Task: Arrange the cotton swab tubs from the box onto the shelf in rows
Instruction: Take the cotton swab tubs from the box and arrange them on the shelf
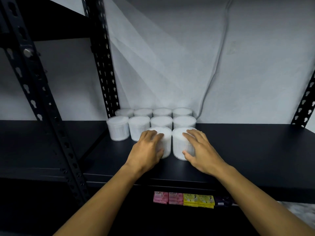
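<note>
On the wide black metal shelf [247, 150], eight clear round plastic tubs of white cotton swabs [139, 127] stand in two rows of four against the far wall. A third, nearer row looks just begun: the left hand [146, 149] grips one front tub [166, 142], the right hand [199, 147] grips its neighbour [179, 142], fingers curled over lids, thumbs on the walls. Next, probably release both and fetch more; the box is out of view.
</note>
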